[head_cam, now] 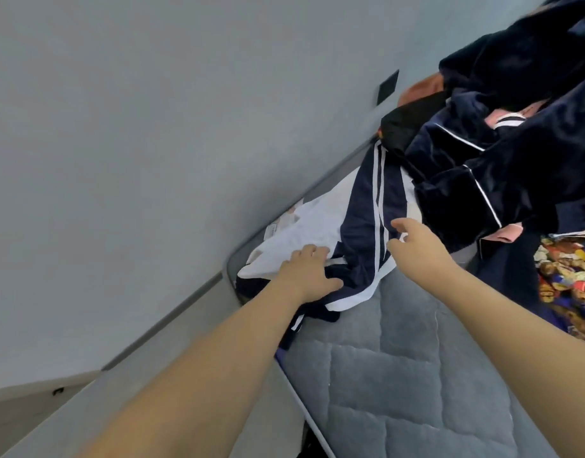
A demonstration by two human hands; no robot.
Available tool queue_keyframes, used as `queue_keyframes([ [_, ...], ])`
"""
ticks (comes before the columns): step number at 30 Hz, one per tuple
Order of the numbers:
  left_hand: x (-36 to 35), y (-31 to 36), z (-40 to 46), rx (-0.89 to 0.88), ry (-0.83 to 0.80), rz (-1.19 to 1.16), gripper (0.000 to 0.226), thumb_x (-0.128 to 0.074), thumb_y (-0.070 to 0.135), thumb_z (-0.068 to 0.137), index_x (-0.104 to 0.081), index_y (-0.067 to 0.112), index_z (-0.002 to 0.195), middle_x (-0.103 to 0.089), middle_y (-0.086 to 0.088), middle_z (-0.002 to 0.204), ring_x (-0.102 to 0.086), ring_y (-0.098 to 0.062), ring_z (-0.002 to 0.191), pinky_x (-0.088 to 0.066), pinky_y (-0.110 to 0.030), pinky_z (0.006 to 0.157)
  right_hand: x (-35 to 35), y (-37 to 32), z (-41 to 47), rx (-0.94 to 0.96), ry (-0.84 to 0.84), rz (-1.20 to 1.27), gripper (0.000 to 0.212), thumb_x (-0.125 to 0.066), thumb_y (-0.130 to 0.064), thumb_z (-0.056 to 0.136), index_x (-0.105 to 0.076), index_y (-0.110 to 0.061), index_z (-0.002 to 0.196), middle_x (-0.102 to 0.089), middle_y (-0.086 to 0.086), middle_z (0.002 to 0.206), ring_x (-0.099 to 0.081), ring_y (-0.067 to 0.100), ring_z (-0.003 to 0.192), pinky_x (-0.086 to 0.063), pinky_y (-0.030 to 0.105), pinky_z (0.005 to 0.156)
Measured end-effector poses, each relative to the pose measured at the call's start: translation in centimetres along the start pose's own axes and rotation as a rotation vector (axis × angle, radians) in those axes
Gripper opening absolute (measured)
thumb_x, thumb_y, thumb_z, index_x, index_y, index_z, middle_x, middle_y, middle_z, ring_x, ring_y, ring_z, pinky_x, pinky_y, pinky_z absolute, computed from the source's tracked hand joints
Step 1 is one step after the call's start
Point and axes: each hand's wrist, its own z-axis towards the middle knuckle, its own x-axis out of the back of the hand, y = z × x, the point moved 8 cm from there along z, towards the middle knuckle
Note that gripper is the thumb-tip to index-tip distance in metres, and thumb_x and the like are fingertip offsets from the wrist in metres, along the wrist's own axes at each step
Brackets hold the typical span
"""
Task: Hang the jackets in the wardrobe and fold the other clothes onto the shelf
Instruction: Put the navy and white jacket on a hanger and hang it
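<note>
A navy and white track jacket (360, 223) with white stripes lies spread near the far corner of a grey quilted mattress (400, 368). My left hand (309, 272) lies on the jacket's near edge, fingers curled into the navy fabric. My right hand (416, 242) hovers just right of the stripes with fingers loosely spread, holding nothing. A heap of dark navy velvet clothes with white piping (502, 153) rises at the upper right.
A grey wall (152, 127) runs along the left of the mattress, with a dark switch plate (388, 86) on it. A colourful patterned cloth (572, 279) lies at the right edge. Orange and pink garments (420, 89) peek out of the heap.
</note>
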Motion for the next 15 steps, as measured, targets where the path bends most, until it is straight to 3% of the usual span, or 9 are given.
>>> queue_keyframes([
  [2, -2.6, -0.1, 4.5, -0.016, 0.024, 0.149, 0.091, -0.061, 0.06, 0.081, -0.017, 0.026, 0.153, -0.027, -0.006, 0.152, -0.028, -0.032, 0.138, -0.03, -0.05, 0.111, -2.6, 1.9, 4.0, -0.028, -0.024, 0.015, 0.02, -0.046, -0.013, 0.091, -0.054, -0.017, 0.109, -0.055, 0.001, 0.084, -0.059, 0.03, 0.07, -0.047, 0.033, 0.051],
  [3, -3.1, 0.2, 5.9, -0.029, 0.086, 0.227, 0.088, -0.062, 0.058, 0.082, -0.019, 0.023, 0.151, -0.033, -0.007, 0.147, -0.033, -0.031, 0.134, -0.033, -0.046, 0.107, -3.9, 2.6, 5.8, -0.041, -0.033, 0.016, 0.02, -0.046, -0.015, 0.091, -0.052, -0.019, 0.109, -0.048, -0.004, 0.08, -0.053, 0.021, 0.062, -0.039, 0.027, 0.047],
  [5, -3.0, 1.3, 7.5, -0.096, 0.267, 0.269, 0.054, -0.058, 0.04, 0.089, -0.04, 0.017, 0.135, -0.051, -0.005, 0.127, -0.049, -0.028, 0.117, -0.042, -0.037, 0.092, -5.6, 3.5, 9.0, -0.05, -0.026, 0.053, 0.026, -0.048, -0.021, 0.091, -0.051, -0.018, 0.116, -0.049, -0.002, 0.093, -0.052, 0.018, 0.071, -0.04, 0.027, 0.055],
  [7, -3.5, 2.5, 7.5, -0.195, 0.306, 0.177, 0.025, -0.05, 0.027, 0.095, -0.052, 0.012, 0.114, -0.06, -0.007, 0.109, -0.059, -0.027, 0.099, -0.046, -0.036, 0.076, -6.3, 3.5, 11.7, -0.049, 0.025, 0.072, 0.043, -0.053, -0.034, 0.091, -0.045, -0.015, 0.128, -0.053, 0.004, 0.116, -0.054, 0.026, 0.096, -0.047, 0.035, 0.073],
  [9, -6.2, 3.6, 5.4, -0.366, 0.12, 0.19, 0.018, -0.046, 0.025, 0.095, -0.053, 0.011, 0.103, -0.063, -0.011, 0.101, -0.06, -0.03, 0.089, -0.043, -0.036, 0.067, -6.4, 2.9, 13.7, -0.096, 0.079, 0.026, 0.071, -0.059, -0.048, 0.087, -0.031, -0.015, 0.143, -0.046, 0.012, 0.131, -0.05, 0.031, 0.109, -0.043, 0.038, 0.084],
  [11, -9.8, 3.8, 1.7, -0.485, -0.225, 0.216, 0.022, -0.046, 0.027, 0.093, -0.054, 0.01, 0.102, -0.063, -0.014, 0.106, -0.059, -0.035, 0.091, -0.046, -0.037, 0.073, -7.2, 2.1, 14.6, -0.146, 0.072, -0.088, 0.091, -0.067, -0.051, 0.082, -0.018, -0.014, 0.149, -0.036, 0.021, 0.138, -0.044, 0.04, 0.12, -0.039, 0.043, 0.094],
  [13, -11.2, 2.6, -0.7, -0.508, -0.468, 0.295, 0.036, -0.044, 0.033, 0.091, -0.06, 0.011, 0.115, -0.061, -0.012, 0.122, -0.057, -0.035, 0.107, -0.048, -0.042, 0.092, -7.9, 1.9, 14.8, -0.121, 0.05, -0.235, 0.082, -0.069, -0.036, 0.083, -0.022, -0.009, 0.144, -0.036, 0.027, 0.135, -0.043, 0.046, 0.12, -0.038, 0.046, 0.098],
  [15, -8.6, 1.5, -0.1, -0.471, -0.449, 0.167, 0.037, -0.042, 0.034, 0.085, -0.065, 0.013, 0.105, -0.064, -0.009, 0.113, -0.059, -0.03, 0.102, -0.049, -0.036, 0.09, -8.0, 2.0, 14.2, -0.047, 0.036, -0.307, 0.053, -0.061, -0.019, 0.085, -0.036, -0.007, 0.131, -0.046, 0.025, 0.127, -0.05, 0.046, 0.112, -0.041, 0.045, 0.09],
])
